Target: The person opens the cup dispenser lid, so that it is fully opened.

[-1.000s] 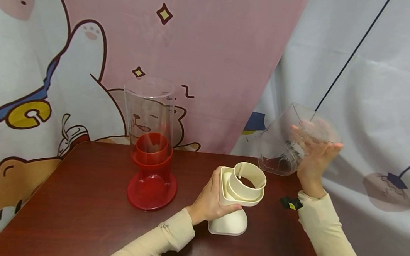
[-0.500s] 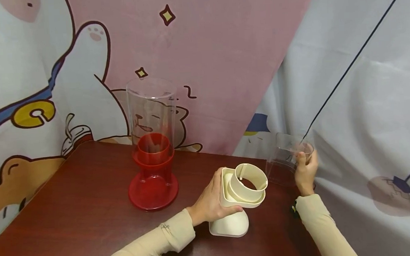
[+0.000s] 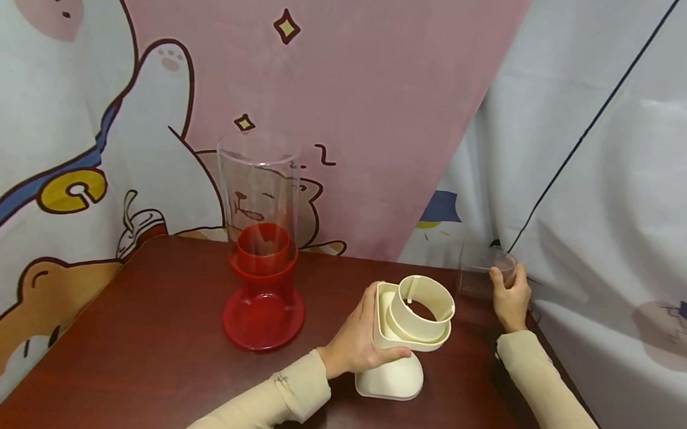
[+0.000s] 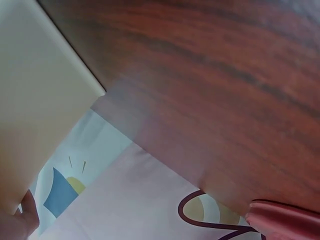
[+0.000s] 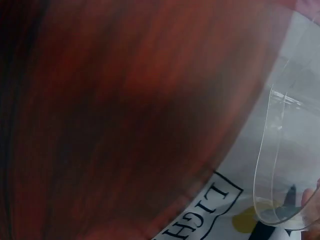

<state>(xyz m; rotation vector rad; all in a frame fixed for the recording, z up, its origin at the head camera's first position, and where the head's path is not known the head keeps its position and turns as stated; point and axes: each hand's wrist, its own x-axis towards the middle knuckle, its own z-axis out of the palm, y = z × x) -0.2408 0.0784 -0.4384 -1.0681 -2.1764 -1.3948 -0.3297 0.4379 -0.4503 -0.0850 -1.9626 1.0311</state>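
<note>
My left hand [image 3: 356, 337] grips the cream plastic dispenser stand [image 3: 389, 377] by the side of its upper tray. The stand has an open round collar on top and a rounded foot on the table. In the left wrist view a flat wall of the cream stand [image 4: 45, 100] fills the left side. At the back right, my right hand [image 3: 512, 299] holds a clear plastic container [image 3: 475, 275] by its right side, thumb toward me. Its other fingers are mostly hidden. The clear container's rounded rim [image 5: 272, 150] shows at the right of the right wrist view.
A red dispenser stand [image 3: 264, 319] with a tall clear cylinder [image 3: 260, 186] on it stands at the back left of the dark wood table [image 3: 152, 354]. Printed curtains [image 3: 373, 109] hang close behind the table and along its right edge.
My right hand has swung the clear container down and leftward from the raised, tilted position, toward the table's back right corner. My left hand keeps its grip on the cream stand.
</note>
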